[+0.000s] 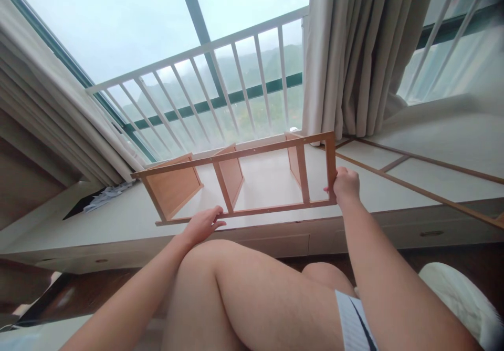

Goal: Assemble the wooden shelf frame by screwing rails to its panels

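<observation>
A brown wooden shelf frame (258, 212) lies on its side on the white window ledge, with several cross panels standing between its rails. My right hand (346, 184) is closed around the frame's right end, a fingertip showing on the inner side. Further left, my left hand (202, 225) is at the near lower rail, beside a cross bar. Its fingers lie over the rail and the thumb sits below, so the rail runs between them. How firmly it grips cannot be seen.
A second wooden frame (394, 164) lies flat on the ledge (452, 130) at the right. Beige curtains (346, 51) hang on both sides of a window with a white railing (197, 54). Bunched cloth (106, 197) lies at the left. My bent legs (252, 282) are just below the frame.
</observation>
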Tool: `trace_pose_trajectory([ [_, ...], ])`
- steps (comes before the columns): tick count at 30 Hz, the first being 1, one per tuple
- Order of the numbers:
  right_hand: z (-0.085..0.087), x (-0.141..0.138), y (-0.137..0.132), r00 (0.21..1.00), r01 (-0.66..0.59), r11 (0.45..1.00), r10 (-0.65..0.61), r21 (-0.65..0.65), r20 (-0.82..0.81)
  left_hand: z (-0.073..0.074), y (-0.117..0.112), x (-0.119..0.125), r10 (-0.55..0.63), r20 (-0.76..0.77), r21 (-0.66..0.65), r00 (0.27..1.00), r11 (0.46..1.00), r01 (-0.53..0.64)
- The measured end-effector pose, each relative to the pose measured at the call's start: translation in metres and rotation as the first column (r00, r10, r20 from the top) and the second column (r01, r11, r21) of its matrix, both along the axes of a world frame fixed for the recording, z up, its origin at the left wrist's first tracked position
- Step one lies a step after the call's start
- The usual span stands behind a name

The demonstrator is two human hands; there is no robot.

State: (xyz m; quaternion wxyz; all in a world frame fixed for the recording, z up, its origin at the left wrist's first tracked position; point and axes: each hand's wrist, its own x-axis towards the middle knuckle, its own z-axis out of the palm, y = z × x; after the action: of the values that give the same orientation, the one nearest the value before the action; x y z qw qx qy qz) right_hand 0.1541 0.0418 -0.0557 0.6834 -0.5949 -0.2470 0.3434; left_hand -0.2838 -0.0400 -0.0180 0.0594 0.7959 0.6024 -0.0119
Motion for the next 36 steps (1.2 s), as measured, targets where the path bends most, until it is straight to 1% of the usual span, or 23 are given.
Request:
trace_pose_trajectory([
  [2, 0.012, -0.003, -0.005, 0.998, -0.058, 0.997, 0.058, 0.055, -0.004, 0.007, -0.005, 0.001, -0.011, -0.013, 0.056, 1.000, 0.998, 0.012],
  [5, 0.028, -0.005, -0.014, 0.990, -0.133, 0.983, 0.138, 0.127, -0.026, 0.019, -0.009, 0.005, -0.042, -0.047, 0.099, 0.998, 0.994, 0.047],
  [8, 0.038, 0.001, -0.021, 0.967, -0.179, 0.949, 0.219, 0.261, -0.132, 0.035, -0.008, 0.006, -0.061, -0.095, 0.185, 0.994, 0.980, 0.077],
  [11, 0.041, 0.007, -0.025, 0.919, -0.157, 0.874, 0.299, 0.459, -0.256, 0.056, -0.002, 0.004, -0.114, -0.129, 0.294, 0.985, 0.944, 0.148],
  [13, 0.042, 0.008, -0.026, 0.893, -0.148, 0.821, 0.351, 0.552, -0.281, 0.070, 0.003, 0.001, -0.151, -0.132, 0.331, 0.980, 0.925, 0.188],
  [17, 0.046, 0.000, -0.031, 0.806, -0.222, 0.720, 0.516, 0.657, -0.292, 0.098, 0.016, -0.005, -0.166, -0.133, 0.335, 0.977, 0.920, 0.202],
  [18, 0.047, -0.002, -0.032, 0.785, -0.229, 0.699, 0.544, 0.678, -0.297, 0.104, 0.019, -0.005, -0.166, -0.136, 0.338, 0.977, 0.919, 0.203],
  [20, 0.049, -0.007, -0.034, 0.769, -0.212, 0.674, 0.562, 0.708, -0.305, 0.114, 0.025, -0.007, -0.169, -0.135, 0.349, 0.976, 0.914, 0.206],
  [23, 0.044, -0.012, -0.033, 0.782, -0.203, 0.678, 0.547, 0.707, -0.300, 0.126, 0.036, -0.009, -0.175, -0.125, 0.354, 0.977, 0.912, 0.209],
  [25, 0.035, -0.014, -0.031, 0.798, -0.214, 0.704, 0.526, 0.678, -0.294, 0.133, 0.045, -0.010, -0.182, -0.123, 0.343, 0.976, 0.915, 0.213],
  [28, 0.017, -0.018, -0.025, 0.829, -0.224, 0.761, 0.477, 0.609, -0.292, 0.143, 0.058, -0.014, -0.208, -0.120, 0.324, 0.971, 0.916, 0.236],
  [30, 0.007, -0.022, -0.021, 0.862, -0.248, 0.803, 0.438, 0.542, -0.254, 0.149, 0.066, -0.016, -0.221, -0.110, 0.323, 0.969, 0.914, 0.246],
  [32, -0.001, -0.025, -0.017, 0.891, -0.284, 0.831, 0.412, 0.477, -0.188, 0.156, 0.072, -0.017, -0.221, -0.103, 0.336, 0.970, 0.910, 0.243],
  [34, -0.007, -0.027, -0.014, 0.904, -0.317, 0.844, 0.407, 0.433, -0.131, 0.161, 0.077, -0.016, -0.213, -0.106, 0.350, 0.971, 0.906, 0.237],
  [36, -0.010, -0.030, -0.011, 0.903, -0.346, 0.844, 0.417, 0.410, -0.098, 0.165, 0.080, -0.016, -0.205, -0.127, 0.356, 0.970, 0.904, 0.238],
])
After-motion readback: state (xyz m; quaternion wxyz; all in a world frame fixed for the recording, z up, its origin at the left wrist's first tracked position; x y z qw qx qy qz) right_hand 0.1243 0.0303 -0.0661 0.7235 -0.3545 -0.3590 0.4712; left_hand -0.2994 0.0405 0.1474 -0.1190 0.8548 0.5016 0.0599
